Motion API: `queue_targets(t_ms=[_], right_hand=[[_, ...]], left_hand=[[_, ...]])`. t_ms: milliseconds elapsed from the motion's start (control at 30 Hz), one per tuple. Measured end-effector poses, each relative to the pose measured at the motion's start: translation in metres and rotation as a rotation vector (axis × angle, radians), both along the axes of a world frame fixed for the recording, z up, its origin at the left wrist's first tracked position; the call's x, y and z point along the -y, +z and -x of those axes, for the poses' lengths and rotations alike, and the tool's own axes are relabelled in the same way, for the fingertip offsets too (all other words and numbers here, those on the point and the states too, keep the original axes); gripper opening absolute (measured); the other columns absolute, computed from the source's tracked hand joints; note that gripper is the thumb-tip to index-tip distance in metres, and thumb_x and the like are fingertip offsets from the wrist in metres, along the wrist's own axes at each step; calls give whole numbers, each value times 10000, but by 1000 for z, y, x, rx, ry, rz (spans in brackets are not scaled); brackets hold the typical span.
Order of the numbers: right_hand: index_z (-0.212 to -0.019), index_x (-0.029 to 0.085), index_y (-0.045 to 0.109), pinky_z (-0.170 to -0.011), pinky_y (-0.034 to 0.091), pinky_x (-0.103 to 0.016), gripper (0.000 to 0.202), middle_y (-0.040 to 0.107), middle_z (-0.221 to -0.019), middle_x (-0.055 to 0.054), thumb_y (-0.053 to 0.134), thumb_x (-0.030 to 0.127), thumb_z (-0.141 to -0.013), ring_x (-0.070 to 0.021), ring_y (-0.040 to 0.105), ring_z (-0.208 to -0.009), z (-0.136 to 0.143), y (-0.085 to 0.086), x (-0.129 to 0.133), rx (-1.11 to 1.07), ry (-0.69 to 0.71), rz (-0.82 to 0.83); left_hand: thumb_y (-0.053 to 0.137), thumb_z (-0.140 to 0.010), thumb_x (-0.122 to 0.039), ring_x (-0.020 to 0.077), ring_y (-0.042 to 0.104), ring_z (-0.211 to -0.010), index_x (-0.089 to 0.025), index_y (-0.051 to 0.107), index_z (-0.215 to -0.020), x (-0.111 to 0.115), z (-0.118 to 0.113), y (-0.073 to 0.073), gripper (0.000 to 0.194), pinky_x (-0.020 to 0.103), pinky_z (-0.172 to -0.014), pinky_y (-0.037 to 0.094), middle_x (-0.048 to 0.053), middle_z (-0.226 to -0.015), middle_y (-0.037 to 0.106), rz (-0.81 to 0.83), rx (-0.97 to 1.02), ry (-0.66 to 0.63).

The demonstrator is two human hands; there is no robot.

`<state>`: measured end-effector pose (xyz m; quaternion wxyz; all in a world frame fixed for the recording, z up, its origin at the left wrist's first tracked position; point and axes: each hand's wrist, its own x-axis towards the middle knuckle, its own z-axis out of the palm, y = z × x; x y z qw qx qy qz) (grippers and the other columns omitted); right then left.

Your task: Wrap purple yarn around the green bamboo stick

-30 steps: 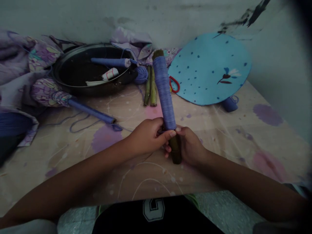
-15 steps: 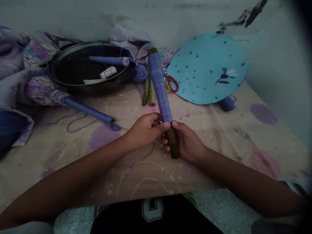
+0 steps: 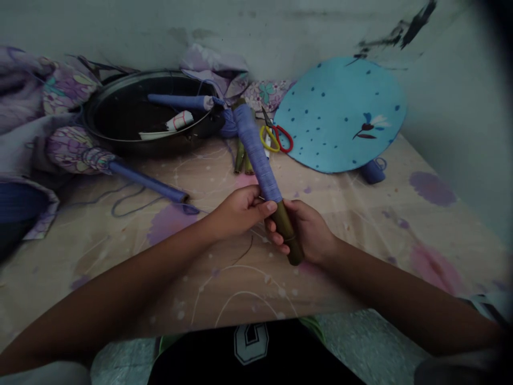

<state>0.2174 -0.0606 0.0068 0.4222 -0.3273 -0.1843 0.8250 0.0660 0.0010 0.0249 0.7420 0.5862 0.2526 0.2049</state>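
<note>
Both hands hold a bamboo stick wound with blue-purple yarn [image 3: 258, 155]; its lower end is bare and olive-brown. My left hand [image 3: 244, 211] is closed, pinching the stick at the lower edge of the winding with the thumb on top. Wrapped round the bare part from the right and below is my right hand [image 3: 310, 230], with some fingertips showing on the left side. The stick leans, its top tilted left and away from me. Any loose strand between the left fingers is hidden.
Scissors with yellow and red handles [image 3: 276, 138] lie beside a round blue board [image 3: 340, 115]. A dark pan [image 3: 120, 136] holds a yarn-wound stick [image 3: 176, 101]. Another yarn-wound stick [image 3: 148, 181] lies at left on the patterned tablecloth [image 3: 352, 267]. A small blue spool [image 3: 372, 171] sits by the board.
The bamboo stick has tilted further, its top moving left and its lower end right. More of the scissors shows now. Both hands keep their hold in nearly the same place.
</note>
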Motion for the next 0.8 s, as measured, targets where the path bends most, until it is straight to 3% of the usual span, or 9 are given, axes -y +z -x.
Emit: queue_targets(t_ms=[167,267,367,467,533,633,800], right_hand=[[-869,176,601,-374,472,-201,258,601,-738,-16,596,425,-801,-130,583,-576,4,-3,2,38,-85,-89],[-881,179,594,-410,485,-195,230,599,-766,-6,662,379,-792,-118,581,-606,4,-5,4,37,-105,-145],[-864,158,604,-437,495,-200,240,615,-768,-21,630,393,-830,-112,583,-606,2,-3,3,-29,-39,-108],[-886,143,612,-421,474,-184,305,613,-750,-21,508,429,-909,-96,572,-569,-1,-1,2,-149,85,17],[-903,140,613,-412,464,-180,361,601,-728,-16,424,445,-946,-91,566,-550,-3,0,1,-204,149,81],[-917,136,611,-417,465,-182,372,595,-719,-16,396,437,-955,-96,573,-559,-4,-1,1,-229,159,103],[-913,167,587,-356,398,-150,305,601,-773,-7,535,466,-881,-83,541,-528,-2,-3,-1,-162,34,54]], left_hand=[[610,-809,-278,72,577,-533,-132,487,-827,-2,0,3,192,181,-511,464,-26,-627,582,-120,-47,144],[625,-795,-318,77,580,-570,-132,511,-825,-6,3,4,220,185,-539,464,-14,-651,590,-145,-12,142],[623,-792,-399,62,535,-528,-135,521,-794,-9,6,2,284,166,-466,378,-12,-627,573,-108,35,73],[623,-785,-446,24,420,-449,-133,524,-810,-8,8,0,330,160,-403,243,-24,-626,542,-76,50,69],[630,-776,-461,20,393,-448,-130,530,-831,-7,9,1,351,161,-402,218,-27,-633,535,-73,43,60],[652,-757,-473,49,481,-540,-125,542,-838,-7,9,3,374,159,-457,316,-16,-657,547,-103,55,51],[675,-713,-513,78,539,-598,-140,531,-829,-12,7,2,416,192,-563,430,-10,-701,576,-157,-4,62]])
